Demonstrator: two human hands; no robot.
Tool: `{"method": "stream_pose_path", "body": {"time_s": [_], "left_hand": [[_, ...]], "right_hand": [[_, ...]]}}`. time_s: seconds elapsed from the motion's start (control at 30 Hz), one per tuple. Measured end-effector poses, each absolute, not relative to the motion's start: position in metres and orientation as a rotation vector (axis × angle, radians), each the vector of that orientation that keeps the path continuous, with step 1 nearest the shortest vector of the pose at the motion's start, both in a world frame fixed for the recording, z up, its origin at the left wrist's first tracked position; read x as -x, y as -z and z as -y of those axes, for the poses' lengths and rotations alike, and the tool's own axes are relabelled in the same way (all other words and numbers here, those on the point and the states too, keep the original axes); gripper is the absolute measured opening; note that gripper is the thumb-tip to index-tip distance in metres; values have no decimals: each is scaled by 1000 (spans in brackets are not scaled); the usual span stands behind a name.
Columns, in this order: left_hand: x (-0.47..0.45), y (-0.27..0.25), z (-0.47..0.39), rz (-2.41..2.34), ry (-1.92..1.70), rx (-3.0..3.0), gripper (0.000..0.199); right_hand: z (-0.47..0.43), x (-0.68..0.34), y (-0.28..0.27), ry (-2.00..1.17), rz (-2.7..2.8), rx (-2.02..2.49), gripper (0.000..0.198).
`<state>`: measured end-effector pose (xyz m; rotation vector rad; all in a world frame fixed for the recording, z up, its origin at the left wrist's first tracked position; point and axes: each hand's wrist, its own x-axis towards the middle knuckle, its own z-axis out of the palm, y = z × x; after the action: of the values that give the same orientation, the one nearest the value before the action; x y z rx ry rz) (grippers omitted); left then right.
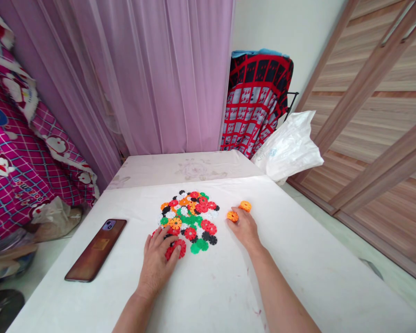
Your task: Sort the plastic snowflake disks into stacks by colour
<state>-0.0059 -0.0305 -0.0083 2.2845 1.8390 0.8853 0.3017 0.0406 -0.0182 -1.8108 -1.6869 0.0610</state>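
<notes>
A loose pile of plastic snowflake discs [190,219] in red, green, orange, black and white lies on the white-covered table. At the pile's near left edge, my left hand [158,259] rests palm down, its fingers spread over some discs. A red disc [180,249] sits beside its thumb. To the right of the pile, my right hand [244,229] has thumb and index finger closed around an orange snowflake disc [232,216]. Another orange disc [245,206] lies just beyond its fingers, partly behind them.
A brown smartphone [96,252] lies on the table's left side. At the far right corner stands a white plastic bag [287,145]. Purple curtains [159,78] hang behind the table, and a wooden wardrobe [377,115] is on the right.
</notes>
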Motion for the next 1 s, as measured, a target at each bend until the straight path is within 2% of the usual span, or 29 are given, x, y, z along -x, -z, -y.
{"method": "stream_pose_path", "body": {"time_s": [0.3, 0.47, 0.63, 0.8, 1.0], "left_hand": [[4, 7, 30, -1880, -898, -2197, 27], [8, 3, 27, -2011, -983, -2048, 29], [18, 4, 23, -2082, -1007, -1945, 33], [24, 8, 20, -2105, -1047, -1904, 36], [21, 11, 19, -2099, -1088, -1906, 35]], "right_hand": [[-40, -303, 18, -14, 1694, 1842, 37], [-31, -280, -6, 83, 1769, 1646, 28], [-30, -203, -27, -144, 2119, 1342, 18], [-37, -147, -34, -178, 2307, 1390, 22], [-40, -132, -39, -124, 2388, 1524, 27]]}}
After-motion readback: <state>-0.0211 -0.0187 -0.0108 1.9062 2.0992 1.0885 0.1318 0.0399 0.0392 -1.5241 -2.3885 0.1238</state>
